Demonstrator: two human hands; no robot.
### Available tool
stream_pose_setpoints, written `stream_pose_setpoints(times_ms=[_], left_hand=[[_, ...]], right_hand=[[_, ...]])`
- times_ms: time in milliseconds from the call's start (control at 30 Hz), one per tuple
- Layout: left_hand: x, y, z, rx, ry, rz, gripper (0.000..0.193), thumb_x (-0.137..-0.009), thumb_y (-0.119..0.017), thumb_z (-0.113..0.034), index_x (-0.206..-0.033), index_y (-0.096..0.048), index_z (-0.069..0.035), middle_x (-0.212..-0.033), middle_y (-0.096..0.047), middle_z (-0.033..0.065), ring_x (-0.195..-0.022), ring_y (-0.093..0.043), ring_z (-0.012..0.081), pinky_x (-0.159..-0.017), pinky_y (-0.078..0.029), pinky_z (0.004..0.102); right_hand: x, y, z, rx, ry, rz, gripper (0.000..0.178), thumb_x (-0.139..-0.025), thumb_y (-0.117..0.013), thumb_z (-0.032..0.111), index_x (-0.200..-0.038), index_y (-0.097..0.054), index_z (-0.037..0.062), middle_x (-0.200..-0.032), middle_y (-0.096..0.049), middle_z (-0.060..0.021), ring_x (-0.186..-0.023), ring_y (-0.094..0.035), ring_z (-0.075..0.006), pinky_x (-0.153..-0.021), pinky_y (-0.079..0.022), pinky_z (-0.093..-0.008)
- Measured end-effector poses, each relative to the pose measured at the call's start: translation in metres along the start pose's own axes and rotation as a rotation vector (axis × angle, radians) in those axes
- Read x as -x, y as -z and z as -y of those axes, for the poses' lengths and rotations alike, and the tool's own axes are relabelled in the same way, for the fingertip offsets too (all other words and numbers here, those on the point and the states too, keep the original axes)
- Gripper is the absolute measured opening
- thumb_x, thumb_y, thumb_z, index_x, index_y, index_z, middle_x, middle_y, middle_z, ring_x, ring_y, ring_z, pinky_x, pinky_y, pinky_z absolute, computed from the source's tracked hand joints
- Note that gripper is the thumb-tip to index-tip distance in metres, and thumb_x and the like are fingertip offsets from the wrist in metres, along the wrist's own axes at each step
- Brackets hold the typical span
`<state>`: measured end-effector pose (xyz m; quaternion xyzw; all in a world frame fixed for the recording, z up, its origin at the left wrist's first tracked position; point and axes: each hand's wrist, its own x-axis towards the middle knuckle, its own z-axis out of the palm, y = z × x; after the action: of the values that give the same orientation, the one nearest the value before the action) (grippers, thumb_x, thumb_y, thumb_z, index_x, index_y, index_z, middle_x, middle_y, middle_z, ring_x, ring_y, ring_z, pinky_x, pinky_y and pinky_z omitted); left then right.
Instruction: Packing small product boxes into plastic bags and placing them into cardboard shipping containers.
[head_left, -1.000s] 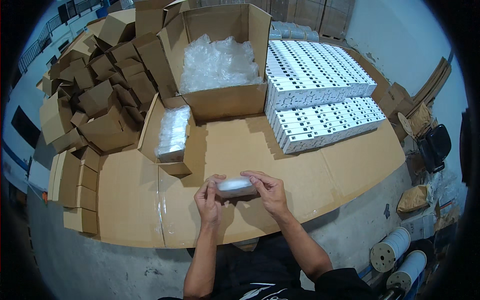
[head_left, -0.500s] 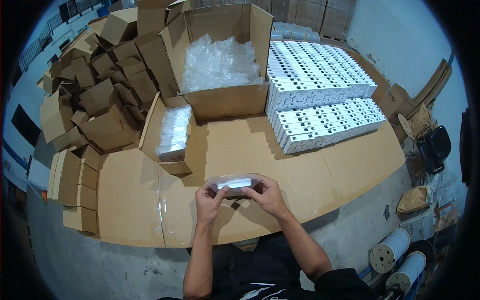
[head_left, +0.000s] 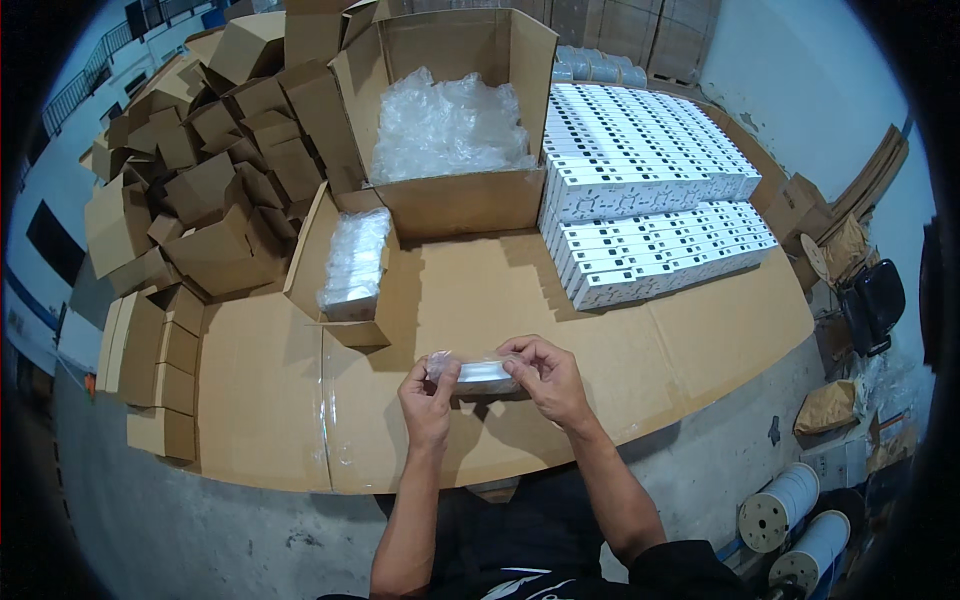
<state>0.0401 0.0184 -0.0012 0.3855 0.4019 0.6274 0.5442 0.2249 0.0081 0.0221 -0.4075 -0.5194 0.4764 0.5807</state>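
Observation:
Between my hands, just above the cardboard-covered table (head_left: 400,440), is a small white box in a clear plastic bag (head_left: 484,376). My left hand (head_left: 430,400) grips its left end, thumb on the near side. My right hand (head_left: 552,382) pinches the bag at the right end with thumb and fingers. Beyond my left hand stands an open narrow carton (head_left: 300,262), holding a row of small boxes in clear bags (head_left: 355,262). Behind it, a large open carton (head_left: 460,205) holds a heap of clear plastic bags (head_left: 450,125).
Stacked white boxes (head_left: 660,230) with dark square marks fill the table's right side. At the left lie a heap of open brown cartons (head_left: 215,190) and a stack of closed ones (head_left: 160,430). Wire spools (head_left: 785,505) stand on the floor at lower right, below a black chair (head_left: 872,305).
My right hand has shifted slightly right and up, its fingers now pinching the bag's end. More of the wrapped box shows between my hands. The whole view has moved a little.

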Motion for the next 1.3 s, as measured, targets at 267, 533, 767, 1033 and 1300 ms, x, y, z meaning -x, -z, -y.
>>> stream_pose_setpoints(times_ms=[267,533,767,1033,1300], left_hand=[[-0.004,-0.005,0.008,-0.001,0.002,-0.106,0.022,-0.09,-0.076,-0.005,-0.098,-0.056,-0.005,-0.086,-0.059,-0.0008,-0.081,-0.055,0.0054,-0.073,-0.046,0.021],[0.002,-0.02,-0.01,-0.045,-0.148,-0.095,0.037,-0.089,-0.072,0.002,-0.121,-0.053,-0.003,-0.121,-0.054,0.0089,-0.106,-0.057,0.0159,-0.091,-0.049,0.0297],[-0.015,0.002,-0.036,-0.645,-0.347,0.341,0.019,-0.086,-0.069,0.001,-0.1,-0.08,-0.008,-0.128,-0.059,0.0151,-0.122,-0.057,0.0282,-0.102,-0.047,0.0391],[-0.022,0.015,-0.043,-0.554,-0.176,0.508,0.022,-0.086,-0.074,-0.005,-0.108,-0.076,-0.004,-0.118,-0.067,0.0121,-0.11,-0.064,0.025,-0.093,-0.052,0.0362],[-0.019,0.02,-0.034,-0.536,-0.159,0.564,0.028,-0.09,-0.072,-0.006,-0.116,-0.065,0.001,-0.11,-0.068,0.0115,-0.101,-0.066,0.0199,-0.08,-0.055,0.0309]], right_hand=[[-0.002,-0.023,0.011,0.119,0.073,-0.218,0.014,-0.089,-0.068,-0.001,-0.102,-0.064,-0.0021,-0.111,-0.067,-0.0123,-0.101,-0.066,-0.0216,-0.091,-0.052,-0.0336],[0.007,-0.001,0.015,0.485,0.204,0.113,0.029,-0.081,-0.074,-0.003,-0.11,-0.074,0.0025,-0.122,-0.068,-0.0151,-0.108,-0.066,-0.0272,-0.095,-0.052,-0.038],[-0.001,0.002,0.016,0.481,0.177,0.123,0.031,-0.08,-0.077,0.0,-0.111,-0.074,0.0012,-0.111,-0.072,-0.0141,-0.108,-0.066,-0.0281,-0.096,-0.052,-0.0383],[-0.002,0.004,0.026,0.498,0.09,0.141,0.028,-0.081,-0.079,0.004,-0.108,-0.074,0.0024,-0.113,-0.07,-0.0146,-0.109,-0.066,-0.0271,-0.096,-0.053,-0.0369],[-0.011,0.007,0.046,0.858,0.294,0.29,0.028,-0.082,-0.078,0.01,-0.109,-0.072,0.0034,-0.107,-0.066,-0.0143,-0.092,-0.065,-0.0324,-0.082,-0.055,-0.0388]])
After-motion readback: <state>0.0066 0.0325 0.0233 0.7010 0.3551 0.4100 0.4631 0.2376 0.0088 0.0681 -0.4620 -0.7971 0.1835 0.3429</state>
